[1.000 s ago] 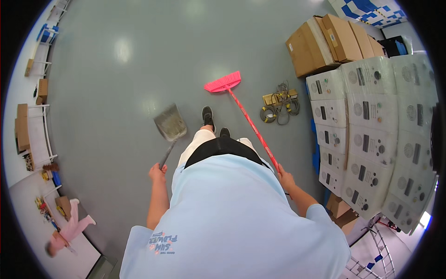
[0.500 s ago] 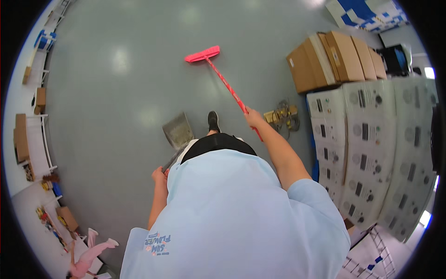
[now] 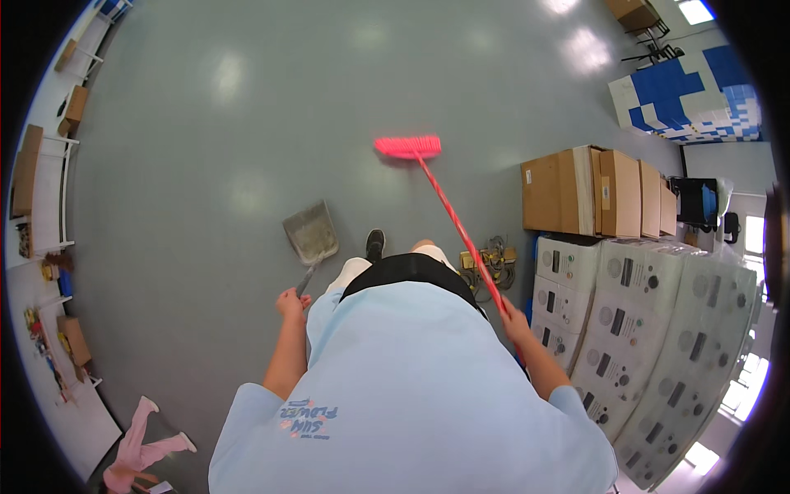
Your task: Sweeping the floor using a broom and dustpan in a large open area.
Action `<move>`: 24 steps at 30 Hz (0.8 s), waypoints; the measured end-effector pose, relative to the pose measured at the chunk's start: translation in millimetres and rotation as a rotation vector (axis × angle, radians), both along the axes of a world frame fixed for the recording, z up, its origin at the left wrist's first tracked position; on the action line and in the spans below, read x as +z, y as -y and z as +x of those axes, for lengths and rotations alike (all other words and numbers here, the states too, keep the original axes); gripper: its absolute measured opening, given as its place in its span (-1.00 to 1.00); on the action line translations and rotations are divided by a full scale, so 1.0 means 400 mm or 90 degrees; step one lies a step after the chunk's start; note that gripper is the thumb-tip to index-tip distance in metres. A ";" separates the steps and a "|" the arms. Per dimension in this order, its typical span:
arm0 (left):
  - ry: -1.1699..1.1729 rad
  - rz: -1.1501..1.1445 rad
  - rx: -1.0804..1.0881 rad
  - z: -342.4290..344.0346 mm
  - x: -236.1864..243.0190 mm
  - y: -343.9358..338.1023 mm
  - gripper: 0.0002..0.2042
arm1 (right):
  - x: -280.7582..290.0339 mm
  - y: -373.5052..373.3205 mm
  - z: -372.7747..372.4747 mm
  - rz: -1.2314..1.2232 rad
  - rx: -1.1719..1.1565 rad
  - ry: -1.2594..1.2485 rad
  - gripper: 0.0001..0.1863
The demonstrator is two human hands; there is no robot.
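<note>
At the centre of the frame, just above my pale blue shirt, my two hands are spread apart with a tool in each. My right hand [image 3: 516, 314] is wrapped shut around the long pink-red plastic broom handle [image 3: 457, 224], which slants up and to the left from my grip. At the far end, the bright pink bristled broom head [image 3: 407, 147] sits in the upper middle of the frame against the grey glossy floor [image 3: 206, 148], though I cannot tell whether the bristles press on it or hover just above. My left hand [image 3: 290, 303], left of centre, is closed on the thin metal grip of a grey flat-bladed dustpan [image 3: 311, 234], whose pan lies low, just ahead of my dark shoe [image 3: 375, 244] and well apart from the broom head.

As for progress, I judge the sweeping to be under way and not finished: the pan looks dusty but I see no pile in it, and the floor between bristles and pan shows no gathered heap. Any dirt is too fine to make out.

To the right of the frame stand brown cardboard boxes [image 3: 588, 192], with wrapped white cartons [image 3: 658, 329] stacked below them, and a tangle of yellowish straps [image 3: 494, 257] beside the handle.
</note>
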State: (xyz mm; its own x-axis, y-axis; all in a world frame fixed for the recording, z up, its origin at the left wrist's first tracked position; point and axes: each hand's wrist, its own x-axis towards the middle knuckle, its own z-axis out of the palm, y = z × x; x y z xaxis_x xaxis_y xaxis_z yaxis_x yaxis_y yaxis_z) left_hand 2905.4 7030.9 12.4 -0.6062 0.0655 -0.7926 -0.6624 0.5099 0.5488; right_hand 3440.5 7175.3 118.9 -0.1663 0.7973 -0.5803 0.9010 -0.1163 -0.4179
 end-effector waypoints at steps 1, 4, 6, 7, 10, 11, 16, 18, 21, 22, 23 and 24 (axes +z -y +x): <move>-0.002 0.025 0.023 0.005 -0.005 -0.007 -0.80 | 0.012 0.031 0.037 -0.034 0.011 0.051 -0.55; -0.003 0.041 0.048 0.026 0.010 -0.065 -0.81 | 0.003 0.050 0.053 -0.099 0.045 0.168 -0.51; -0.009 0.036 0.055 0.039 0.030 -0.107 -0.81 | -0.034 0.005 0.031 -0.101 0.031 0.143 -0.51; -0.009 0.025 0.052 0.046 0.041 -0.118 -0.82 | -0.057 -0.027 0.011 -0.102 0.016 0.119 -0.51; -0.005 0.000 0.055 0.076 0.058 -0.158 -0.83 | -0.194 -0.194 -0.054 -0.009 0.027 0.028 -0.55; 0.004 -0.014 0.058 0.088 0.062 -0.172 -0.83 | -0.240 -0.261 -0.080 0.037 0.027 -0.020 -0.56; -0.009 -0.008 0.035 0.153 0.090 -0.257 -0.84 | -0.226 -0.614 -0.210 -0.018 -0.071 -0.100 -0.59; -0.013 -0.015 0.020 0.170 0.099 -0.312 -0.84 | -0.151 -0.675 -0.197 -0.092 -0.190 -0.155 -0.59; -0.019 -0.056 -0.021 0.198 0.102 -0.418 -0.84 | -0.236 -0.606 0.046 0.074 -0.067 -0.106 -0.57; -0.030 -0.048 -0.011 0.199 0.088 -0.433 -0.85 | -0.198 -0.562 0.104 0.116 -0.031 -0.080 -0.56; -0.038 -0.038 -0.003 0.203 0.074 -0.446 -0.85 | -0.135 -0.524 0.153 0.074 -0.038 -0.060 -0.55; -0.029 -0.038 -0.012 0.208 0.067 -0.465 -0.85 | -0.081 -0.478 0.207 0.033 -0.051 -0.037 -0.54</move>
State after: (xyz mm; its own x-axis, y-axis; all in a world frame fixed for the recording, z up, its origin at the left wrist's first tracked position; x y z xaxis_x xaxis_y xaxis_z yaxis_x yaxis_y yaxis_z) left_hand 2988.7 7216.8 39.2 -0.6404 0.0308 -0.7675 -0.6276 0.5550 0.5460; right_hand 3523.5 7366.6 86.5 -0.1325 0.8382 -0.5290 0.8639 -0.1639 -0.4762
